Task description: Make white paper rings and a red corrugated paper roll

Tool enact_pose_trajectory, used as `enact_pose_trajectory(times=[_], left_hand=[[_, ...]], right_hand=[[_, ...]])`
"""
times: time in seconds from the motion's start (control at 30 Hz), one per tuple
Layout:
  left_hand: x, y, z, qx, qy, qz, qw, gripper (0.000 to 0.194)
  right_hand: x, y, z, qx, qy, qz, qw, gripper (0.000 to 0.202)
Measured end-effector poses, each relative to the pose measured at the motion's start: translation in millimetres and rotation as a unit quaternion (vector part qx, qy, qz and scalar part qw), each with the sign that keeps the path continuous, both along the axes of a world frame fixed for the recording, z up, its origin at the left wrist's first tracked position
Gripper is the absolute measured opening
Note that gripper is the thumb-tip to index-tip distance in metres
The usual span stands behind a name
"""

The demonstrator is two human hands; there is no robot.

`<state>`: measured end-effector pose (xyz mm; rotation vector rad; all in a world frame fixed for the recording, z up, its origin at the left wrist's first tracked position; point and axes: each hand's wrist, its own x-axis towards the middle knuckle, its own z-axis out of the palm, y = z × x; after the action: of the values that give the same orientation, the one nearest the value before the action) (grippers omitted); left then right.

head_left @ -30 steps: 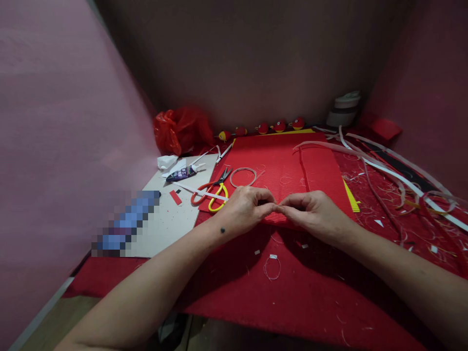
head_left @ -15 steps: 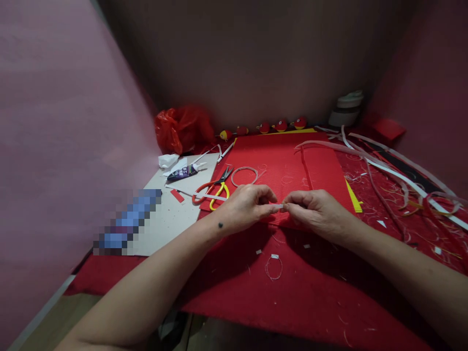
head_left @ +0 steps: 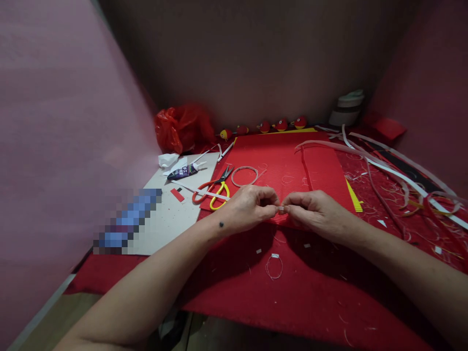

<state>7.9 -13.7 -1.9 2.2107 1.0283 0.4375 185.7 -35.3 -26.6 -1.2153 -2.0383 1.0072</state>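
Head cam: left hand [head_left: 252, 207] has thumb and index pinching one end of a small pale piece [head_left: 281, 208]; right hand [head_left: 316, 212] pinches the other end. Fingertips nearly meet. Piece sits between them, in line with the near part of the red sheet [head_left: 270, 151]; can't tell how high above it. White strip [head_left: 193, 189] lies across the scissors [head_left: 223, 180] handles, right end hidden by the left hand. Glue [head_left: 183, 171] on grey board [head_left: 171, 219], left. Coil [head_left: 233, 171] on the sheet, just beyond the left hand.
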Motion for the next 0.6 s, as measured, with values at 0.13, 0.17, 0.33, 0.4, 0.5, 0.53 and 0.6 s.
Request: enact_pose_trajectory(times=[0.13,0.17,0.33,0.4,0.5,0.53,0.6], left_hand=[[1,-2,2.7,0.002,0.024,-0.005,1.0,0.012],[1,-3,3.1,0.004,0.033,-0.007,0.999,0.013],[-3,0,4.9,0.037,0.1,-0.004,0.994,0.012],[-6,3,8.0,0.043,0.112,0.003,0.993,0.014],[-11,8,16.0,0.014,0.109,-0.01,0.994,0.013],[-12,8,18.9,0.0,0.108,-0.015,0.994,0.012],[-15,10,23.7,-0.022,0.104,-0.017,0.994,0.011]], right_hand=[[1,-2,-0.2,-0.016,-0.014,0.001,1.0,0.019],[0,-2,-0.5,-0.014,-0.014,0.004,1.0,0.019],[0,-1,-0.7,-0.034,0.015,0.002,0.999,0.023],[1,-1,0.1,-0.095,0.049,-0.001,0.994,0.021],[4,1,2.0,-0.151,0.088,-0.005,0.985,0.02],[4,1,2.6,-0.159,0.094,-0.007,0.983,0.02],[5,1,3.9,-0.164,0.097,-0.01,0.982,0.02]])
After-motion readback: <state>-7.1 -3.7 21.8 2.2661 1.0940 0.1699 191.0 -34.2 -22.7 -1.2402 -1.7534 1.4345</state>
